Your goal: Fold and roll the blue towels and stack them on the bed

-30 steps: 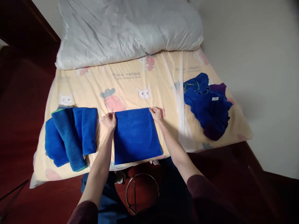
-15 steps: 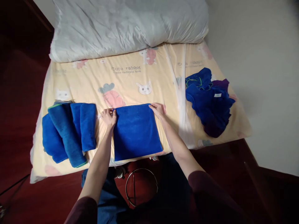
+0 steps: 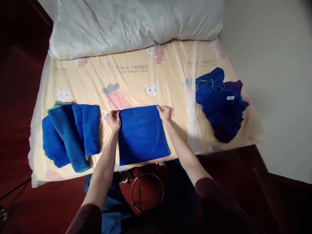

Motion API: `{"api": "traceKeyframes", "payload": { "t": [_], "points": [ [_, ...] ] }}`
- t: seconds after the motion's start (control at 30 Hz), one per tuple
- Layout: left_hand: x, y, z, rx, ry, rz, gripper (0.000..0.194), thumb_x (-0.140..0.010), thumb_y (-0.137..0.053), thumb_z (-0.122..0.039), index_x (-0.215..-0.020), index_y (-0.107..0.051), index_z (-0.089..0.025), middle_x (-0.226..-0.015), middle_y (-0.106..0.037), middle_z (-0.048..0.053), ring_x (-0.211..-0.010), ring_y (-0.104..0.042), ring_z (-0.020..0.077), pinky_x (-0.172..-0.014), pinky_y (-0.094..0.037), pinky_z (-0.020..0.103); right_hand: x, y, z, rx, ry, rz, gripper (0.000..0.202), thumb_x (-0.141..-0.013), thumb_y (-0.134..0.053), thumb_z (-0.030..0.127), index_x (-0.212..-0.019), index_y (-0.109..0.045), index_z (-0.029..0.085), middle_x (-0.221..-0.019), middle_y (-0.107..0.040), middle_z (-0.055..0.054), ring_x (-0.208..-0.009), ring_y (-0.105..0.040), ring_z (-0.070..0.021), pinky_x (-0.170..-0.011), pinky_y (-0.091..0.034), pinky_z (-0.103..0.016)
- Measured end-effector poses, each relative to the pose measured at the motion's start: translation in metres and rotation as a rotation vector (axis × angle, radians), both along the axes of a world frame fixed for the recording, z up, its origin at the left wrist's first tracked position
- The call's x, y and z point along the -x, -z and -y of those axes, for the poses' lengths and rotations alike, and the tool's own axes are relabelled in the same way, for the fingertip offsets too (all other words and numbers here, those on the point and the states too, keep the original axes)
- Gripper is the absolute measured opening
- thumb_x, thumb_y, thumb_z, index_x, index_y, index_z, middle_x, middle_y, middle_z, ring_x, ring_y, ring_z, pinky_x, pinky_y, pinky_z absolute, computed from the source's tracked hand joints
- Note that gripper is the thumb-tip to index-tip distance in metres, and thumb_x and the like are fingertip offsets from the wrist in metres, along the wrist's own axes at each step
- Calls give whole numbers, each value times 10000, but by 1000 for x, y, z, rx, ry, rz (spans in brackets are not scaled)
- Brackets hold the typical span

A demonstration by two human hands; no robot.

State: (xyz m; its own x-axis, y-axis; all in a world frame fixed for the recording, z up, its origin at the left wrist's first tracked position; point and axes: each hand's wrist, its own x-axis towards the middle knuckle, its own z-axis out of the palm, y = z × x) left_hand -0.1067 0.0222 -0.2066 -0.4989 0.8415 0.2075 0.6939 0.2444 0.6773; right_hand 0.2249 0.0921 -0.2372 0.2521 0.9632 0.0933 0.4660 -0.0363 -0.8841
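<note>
A blue towel (image 3: 143, 136), folded into a near square, lies flat at the front edge of the bed in front of me. My left hand (image 3: 113, 120) pinches its far left corner between thumb and fingers. At the far right corner, my right hand (image 3: 164, 113) grips the cloth the same way. Left of my left forearm lie several folded or rolled blue towels (image 3: 70, 136), one of them teal-blue with a green edge. Off to the right is a crumpled heap of blue cloths (image 3: 220, 107) with a white tag and a purple piece behind.
The bed has a cream sheet (image 3: 131, 84) printed with rabbits and carrots. A large grey-white bundle (image 3: 136, 26) lies across its far side. A pale wall (image 3: 273, 81) stands at right. Below the front edge is a metal ring frame (image 3: 147, 175) on the dark red floor.
Both hands have closed more tightly on the towel's far corners, with the left fingers more curled. The view has shifted slightly; the towels and heap lie as before.
</note>
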Motion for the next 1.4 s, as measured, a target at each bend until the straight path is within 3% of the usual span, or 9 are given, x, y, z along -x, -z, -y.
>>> {"api": "traceKeyframes", "payload": {
  "t": [0.23,0.47,0.8,1.17,1.3,1.4],
  "points": [
    [-4,-3,0,2,-10,-56,212,-1011,-588,-404,-1061,-662,-212,-989,-728,87,-1056,-593,294,-1004,-419,424,11,-11,9,-31,54,218,364,-974,-637,476,-774,-726,186,-675,-681,-55,-630,-596,-185,-694,-468,-303],
    [-4,-3,0,-30,-13,-92,239,-1047,-525,-396,-1019,-658,-199,-1056,-702,111,-1061,-568,295,-1019,-402,430,15,-17,9,-35,104,237,375,-976,-627,480,-734,-675,198,-645,-643,-33,-607,-558,-168,-681,-446,-293],
    [-4,-2,-3,13,-16,-129,213,-1045,-503,-333,-1015,-669,-204,-1074,-672,131,-1065,-557,311,-1021,-395,452,16,-26,11,10,119,227,280,-985,-613,413,-841,-677,182,-681,-671,-18,-634,-593,-163,-688,-442,-277],
    [0,2,-4,24,-17,-91,188,-1014,-514,-318,-1014,-665,-206,-1068,-681,126,-1064,-577,309,-1031,-422,466,11,-14,4,33,123,197,204,-964,-626,356,-900,-687,172,-736,-718,-41,-682,-661,-181,-747,-494,-279],
    [4,-15,-1,80,24,-29,222,-1006,-499,-315,-1061,-670,-184,-1079,-698,138,-1070,-609,296,-1059,-446,470,9,-35,0,149,132,255,238,-970,-567,277,-1068,-708,111,-823,-755,-106,-816,-709,-237,-823,-531,-335],
    [-13,-34,14,55,74,-99,359,-1020,-452,-315,-1280,-641,-155,-1341,-653,188,-1293,-560,322,-1157,-396,517,29,-59,17,93,63,458,381,-1021,-430,220,-1297,-663,101,-1113,-752,-185,-1095,-689,-283,-990,-517,-427]
  ]
}}
